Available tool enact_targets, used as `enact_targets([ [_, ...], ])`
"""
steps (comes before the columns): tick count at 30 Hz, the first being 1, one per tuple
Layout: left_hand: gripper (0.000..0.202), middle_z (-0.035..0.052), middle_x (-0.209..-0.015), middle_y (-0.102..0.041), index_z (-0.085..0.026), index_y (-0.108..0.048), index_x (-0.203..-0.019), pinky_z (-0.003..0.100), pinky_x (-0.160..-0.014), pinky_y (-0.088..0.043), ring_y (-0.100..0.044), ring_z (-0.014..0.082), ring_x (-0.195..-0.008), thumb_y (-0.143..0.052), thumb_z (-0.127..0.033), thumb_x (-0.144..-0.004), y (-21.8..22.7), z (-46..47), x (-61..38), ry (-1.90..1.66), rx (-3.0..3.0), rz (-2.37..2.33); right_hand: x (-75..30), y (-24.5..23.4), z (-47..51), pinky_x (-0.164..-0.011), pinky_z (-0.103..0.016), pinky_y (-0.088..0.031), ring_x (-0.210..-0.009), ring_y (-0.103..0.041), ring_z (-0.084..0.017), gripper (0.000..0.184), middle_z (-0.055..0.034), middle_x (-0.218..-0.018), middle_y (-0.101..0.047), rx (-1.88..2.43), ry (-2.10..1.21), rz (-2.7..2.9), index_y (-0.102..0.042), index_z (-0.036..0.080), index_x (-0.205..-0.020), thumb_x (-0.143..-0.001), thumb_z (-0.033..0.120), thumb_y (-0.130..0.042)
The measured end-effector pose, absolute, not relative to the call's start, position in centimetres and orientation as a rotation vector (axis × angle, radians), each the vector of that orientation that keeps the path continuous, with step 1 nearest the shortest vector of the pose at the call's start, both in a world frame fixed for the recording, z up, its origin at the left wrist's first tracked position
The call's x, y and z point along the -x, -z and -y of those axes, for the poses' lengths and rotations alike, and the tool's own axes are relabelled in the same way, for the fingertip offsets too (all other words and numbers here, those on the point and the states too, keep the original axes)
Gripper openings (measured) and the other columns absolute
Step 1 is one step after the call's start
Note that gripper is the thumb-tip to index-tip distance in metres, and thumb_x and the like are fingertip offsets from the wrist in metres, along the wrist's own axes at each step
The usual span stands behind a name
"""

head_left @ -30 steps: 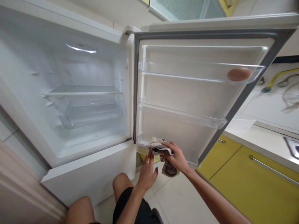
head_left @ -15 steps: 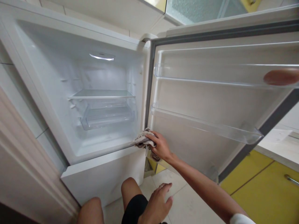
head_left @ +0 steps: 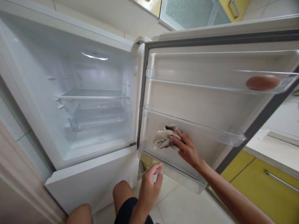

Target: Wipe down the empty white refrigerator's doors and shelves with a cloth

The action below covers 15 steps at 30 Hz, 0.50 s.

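Observation:
My right hand presses a crumpled grey-and-white cloth against the inner panel of the open fridge door, just under the middle door shelf. Its fingers lie spread over the cloth. Below it, my left hand reaches up with curled fingers to the front edge of the bottom door shelf, a ring on one finger. The fridge compartment on the left stands open with a glass shelf and a clear drawer, nothing stored in it.
A brown egg lies in the top door shelf at the right. Yellow cabinets and a white counter stand at the right. My bare knees are low in view over a pale tiled floor. A wall edge runs at the left.
My right hand carried the cloth from the fridge's bottom sill near the hinge up onto the door's inner panel. My left hand rose from near my knee to the bottom door shelf.

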<state>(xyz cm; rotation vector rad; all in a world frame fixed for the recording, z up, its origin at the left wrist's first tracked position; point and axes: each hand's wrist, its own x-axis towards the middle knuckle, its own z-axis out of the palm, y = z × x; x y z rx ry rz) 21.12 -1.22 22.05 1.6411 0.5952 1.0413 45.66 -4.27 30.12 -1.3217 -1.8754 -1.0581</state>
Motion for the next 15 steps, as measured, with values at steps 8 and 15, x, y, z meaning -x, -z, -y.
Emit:
enact_targets([
  [8, 0.084, 0.0142, -0.138, -0.062, -0.028, -0.057, -0.136, 0.046, -0.095, -0.056, -0.058, 0.0350, -0.129, -0.087, -0.060, -0.064, -25.5, 2.6, -23.8, -0.834, -0.992, -0.298, -41.1, -28.9, 12.9, -0.099, -0.038, -0.058, -0.126, -0.061, -0.024, 0.052, -0.0097, -0.136, -0.061, 1.430, 0.730, 1.476, -0.060, 0.031, -0.136, -0.088, 0.011, -0.059],
  [15, 0.057, 0.0105, -0.119, -0.075, -0.022, -0.072, -0.113, 0.045, -0.108, -0.051, -0.066, 0.0335, -0.121, -0.090, -0.048, -0.065, -29.2, 5.6, -27.1, -0.781, -0.620, -0.185, -36.4, -32.2, 15.3, -0.117, -0.047, -0.046, -0.153, -0.031, -0.031, 0.089, -0.0188, -0.163, -0.035, 1.417, 0.526, 2.055, -0.017, 0.017, -0.164, -0.091, 0.033, -0.065],
])
